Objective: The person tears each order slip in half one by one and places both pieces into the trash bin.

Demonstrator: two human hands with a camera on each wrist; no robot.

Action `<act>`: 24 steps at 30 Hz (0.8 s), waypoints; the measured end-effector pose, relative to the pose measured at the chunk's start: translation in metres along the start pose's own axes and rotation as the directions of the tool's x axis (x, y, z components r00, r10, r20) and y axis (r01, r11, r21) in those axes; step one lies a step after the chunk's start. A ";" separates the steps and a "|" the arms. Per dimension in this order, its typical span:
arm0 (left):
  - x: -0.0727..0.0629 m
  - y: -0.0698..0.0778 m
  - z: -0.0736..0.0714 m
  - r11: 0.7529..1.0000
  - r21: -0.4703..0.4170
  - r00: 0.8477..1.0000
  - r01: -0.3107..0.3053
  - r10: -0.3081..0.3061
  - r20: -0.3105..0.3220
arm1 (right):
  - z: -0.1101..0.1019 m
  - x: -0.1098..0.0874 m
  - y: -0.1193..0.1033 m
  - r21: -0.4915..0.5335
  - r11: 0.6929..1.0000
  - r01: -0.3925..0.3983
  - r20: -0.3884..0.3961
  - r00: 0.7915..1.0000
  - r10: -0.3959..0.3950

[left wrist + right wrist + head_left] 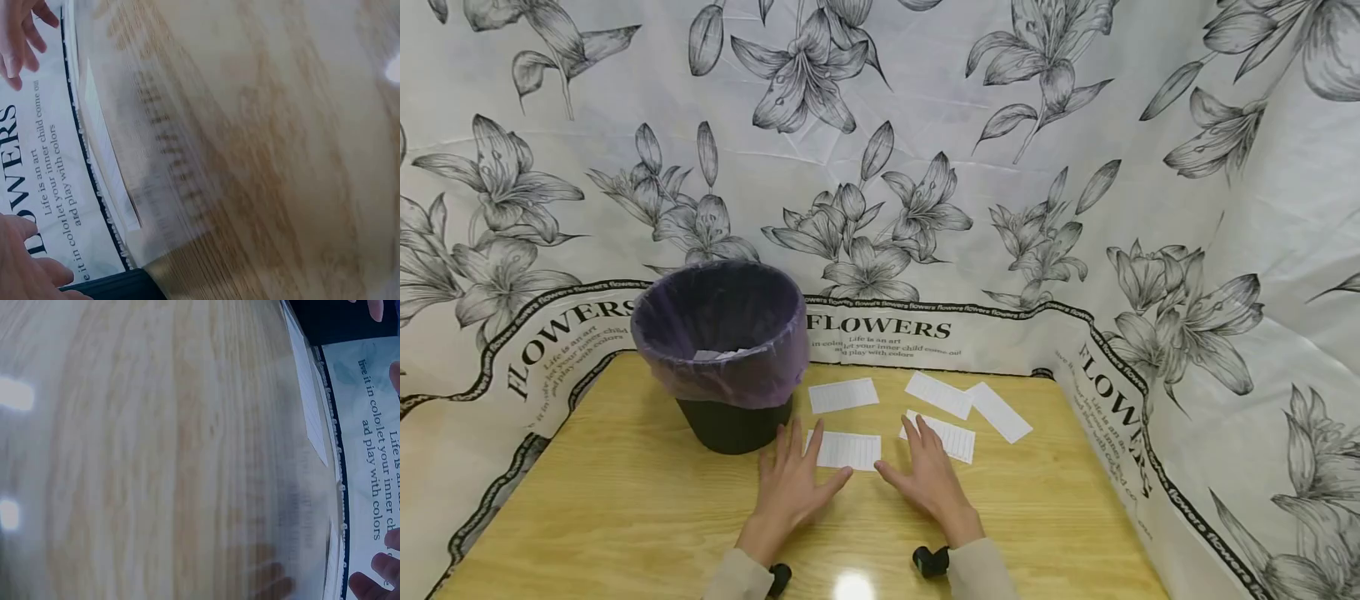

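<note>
My left hand [792, 482] is spread with straight fingers at the left end of a white paper slip [850, 451] printed with lines. To its right, my right hand [931, 477] also has its fingers extended, its fingertips overlapping a second lined slip [957, 439] in the head view. Neither hand holds anything. In the left wrist view, fingers of the left hand [28, 265] show at the lower left, over the table. Fingertips of the right hand [375, 578] appear at the lower right of the right wrist view.
Farther back lie more slips: one at the left [843, 395], one at the right [938, 394], and one angled beside it [1002, 412]. A black bin [730, 423] with a purple liner stands at the left, white paper inside. Flower-printed cloth [880, 333] surrounds the wooden table [625, 500].
</note>
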State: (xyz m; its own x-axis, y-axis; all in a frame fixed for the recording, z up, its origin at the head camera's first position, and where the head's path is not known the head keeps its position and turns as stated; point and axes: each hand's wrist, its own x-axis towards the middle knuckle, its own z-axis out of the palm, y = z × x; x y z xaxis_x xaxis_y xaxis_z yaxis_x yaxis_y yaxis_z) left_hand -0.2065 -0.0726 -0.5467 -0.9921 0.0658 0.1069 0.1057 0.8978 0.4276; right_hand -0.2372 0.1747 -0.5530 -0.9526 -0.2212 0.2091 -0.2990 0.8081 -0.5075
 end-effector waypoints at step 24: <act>-0.010 -0.007 0.013 0.992 -0.110 0.994 0.062 -0.072 -0.081 | 0.022 0.023 -0.025 -0.022 0.995 0.094 0.036 0.995 -0.093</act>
State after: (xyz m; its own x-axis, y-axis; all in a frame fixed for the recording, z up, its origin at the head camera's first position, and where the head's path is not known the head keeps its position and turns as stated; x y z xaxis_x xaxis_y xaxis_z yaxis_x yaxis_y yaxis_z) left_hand -0.1986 -0.0740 -0.5626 -0.9883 -0.0342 0.1487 0.0504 0.8466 0.5298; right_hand -0.2526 0.1375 -0.5542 -0.9220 -0.3151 0.2250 -0.3859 0.7957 -0.4668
